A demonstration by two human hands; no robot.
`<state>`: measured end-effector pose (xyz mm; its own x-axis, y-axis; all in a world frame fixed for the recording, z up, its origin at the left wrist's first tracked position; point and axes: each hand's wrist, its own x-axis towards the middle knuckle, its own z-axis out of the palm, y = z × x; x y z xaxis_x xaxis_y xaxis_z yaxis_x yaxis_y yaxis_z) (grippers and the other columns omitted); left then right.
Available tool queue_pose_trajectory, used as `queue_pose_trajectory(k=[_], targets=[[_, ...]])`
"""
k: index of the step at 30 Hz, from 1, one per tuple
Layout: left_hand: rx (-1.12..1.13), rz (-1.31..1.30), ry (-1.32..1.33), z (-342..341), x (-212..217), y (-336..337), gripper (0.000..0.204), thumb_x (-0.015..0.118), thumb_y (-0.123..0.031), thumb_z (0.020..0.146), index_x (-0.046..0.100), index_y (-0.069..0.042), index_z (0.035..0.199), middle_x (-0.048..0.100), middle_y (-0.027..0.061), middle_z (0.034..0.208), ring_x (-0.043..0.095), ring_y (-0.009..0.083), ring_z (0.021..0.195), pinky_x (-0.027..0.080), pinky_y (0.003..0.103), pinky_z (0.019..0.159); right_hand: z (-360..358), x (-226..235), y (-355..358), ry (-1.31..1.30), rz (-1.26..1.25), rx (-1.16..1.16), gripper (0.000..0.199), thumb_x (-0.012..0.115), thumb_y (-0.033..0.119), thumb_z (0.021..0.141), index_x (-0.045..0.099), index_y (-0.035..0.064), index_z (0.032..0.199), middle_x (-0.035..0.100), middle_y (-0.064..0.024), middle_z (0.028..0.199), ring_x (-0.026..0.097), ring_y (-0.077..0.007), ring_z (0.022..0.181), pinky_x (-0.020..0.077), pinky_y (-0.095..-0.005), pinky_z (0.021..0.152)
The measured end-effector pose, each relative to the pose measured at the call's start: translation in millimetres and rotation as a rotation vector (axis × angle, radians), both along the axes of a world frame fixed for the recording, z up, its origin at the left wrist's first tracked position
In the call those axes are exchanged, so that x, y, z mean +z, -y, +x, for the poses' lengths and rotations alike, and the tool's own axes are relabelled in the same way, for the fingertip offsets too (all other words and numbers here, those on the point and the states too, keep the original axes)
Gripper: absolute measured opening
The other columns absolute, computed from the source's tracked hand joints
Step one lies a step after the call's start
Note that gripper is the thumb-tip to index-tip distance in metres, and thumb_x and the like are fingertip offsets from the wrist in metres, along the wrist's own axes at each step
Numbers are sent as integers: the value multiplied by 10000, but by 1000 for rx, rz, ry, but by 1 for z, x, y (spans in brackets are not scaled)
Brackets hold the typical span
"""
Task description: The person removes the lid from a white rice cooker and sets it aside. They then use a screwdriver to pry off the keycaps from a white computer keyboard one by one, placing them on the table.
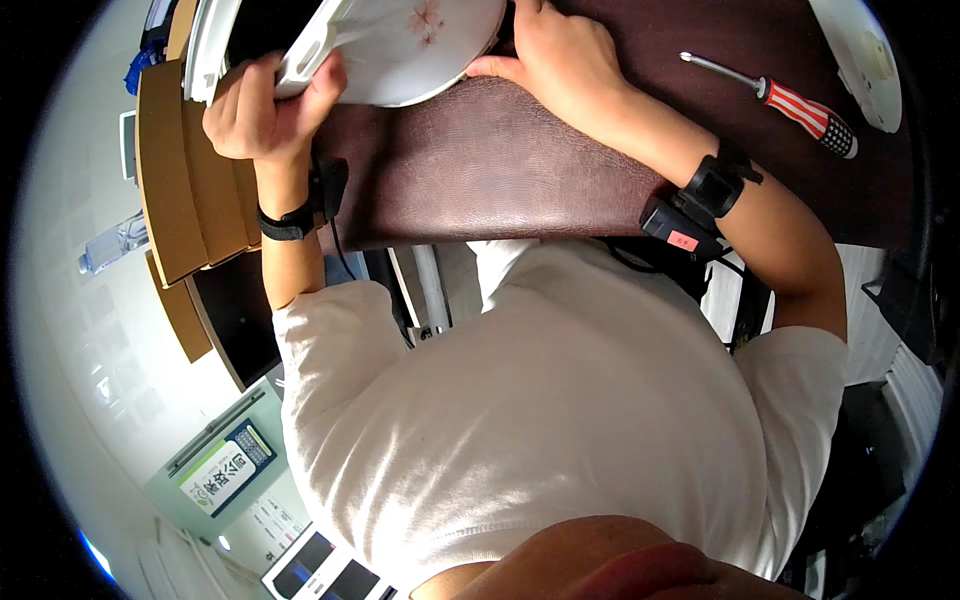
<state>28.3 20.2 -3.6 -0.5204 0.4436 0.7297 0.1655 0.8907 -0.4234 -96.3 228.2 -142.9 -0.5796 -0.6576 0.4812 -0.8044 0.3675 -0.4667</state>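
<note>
The white shell (400, 60), with its small flower print, is at the top of the view, over the far side of the brown table (500, 165). It lies between the two hands and a little ahead of them, and its rounded edge is turned toward the person. Its far part is cut off, so I cannot tell its full long axis. Just beside it on the left is a white frame (306, 60) with a dark gap; its bars slant away from the person and somewhat to the right. Whether frame and shell are one piece, I cannot tell.

The left hand (262, 108) is closed on the near end of the frame, its thumb on the side toward the shell. The right hand (565, 55) is at the shell's right edge, with the thumb along the rim; its fingertips leave the view, so I cannot tell how firmly it grips.

Farther right lies a screwdriver (800, 108), its tip toward the right hand, clearly the nearer one. Beyond its handle is another white part (862, 65).
</note>
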Motion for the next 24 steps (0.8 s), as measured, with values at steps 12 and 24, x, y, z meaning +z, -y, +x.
queue_pose_trajectory(k=[12,24], targets=[[112,113,157,24,2,-10,493,860,-415,642,708,1,857,642,88,703,603,209,572,464,286,549,-56,24,-3,671,-253,109,501,646,357,879,565,-39,1177,678,-181,966,684,-283,853,536,-370,771],[-367,1051,59,22,19,-5,525,532,-20,898,381,-24,1401,583,141,1172,581,205,1044,498,287,818,-85,144,33,-344,-164,725,281,600,255,900,599,-25,927,656,-172,977,642,-293,1032,484,-373,909]])
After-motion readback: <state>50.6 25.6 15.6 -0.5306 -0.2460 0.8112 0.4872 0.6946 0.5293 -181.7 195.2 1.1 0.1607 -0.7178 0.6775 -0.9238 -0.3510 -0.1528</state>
